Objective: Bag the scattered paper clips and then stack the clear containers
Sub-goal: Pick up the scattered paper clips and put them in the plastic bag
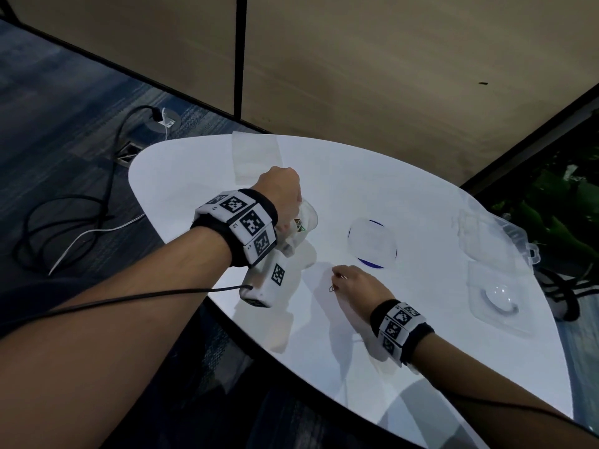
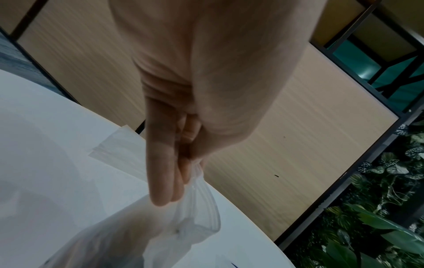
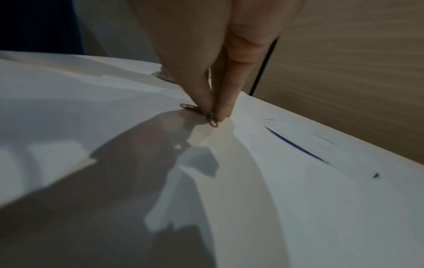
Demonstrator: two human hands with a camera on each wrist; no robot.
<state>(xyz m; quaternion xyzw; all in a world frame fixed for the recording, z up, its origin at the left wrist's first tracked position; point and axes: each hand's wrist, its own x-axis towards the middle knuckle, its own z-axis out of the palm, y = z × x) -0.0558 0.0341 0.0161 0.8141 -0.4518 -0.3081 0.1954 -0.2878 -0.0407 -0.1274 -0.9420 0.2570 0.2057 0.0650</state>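
My left hand (image 1: 285, 202) holds a clear plastic bag (image 1: 299, 234) just above the white table (image 1: 201, 170), pinching its rim (image 2: 197, 183) between thumb and fingers; several coloured clips show inside the bag. My right hand (image 1: 351, 286) is down on the table, thumb and forefinger pinching dark paper clips (image 3: 212, 119) against the surface; one clip (image 3: 189, 107) sticks out to the left. In the head view a clip (image 1: 331, 289) shows at the fingertips. Clear containers (image 1: 486, 241) sit at the table's right side, with a clear square lid (image 1: 496, 299) in front of them.
A clear round lid with a blue edge (image 1: 372, 244) lies in the middle of the table. A second flat clear bag (image 1: 256, 153) lies at the far edge. Black and white cables (image 1: 81, 222) trail on the carpet to the left. Green plants (image 1: 557, 202) stand beyond the right edge.
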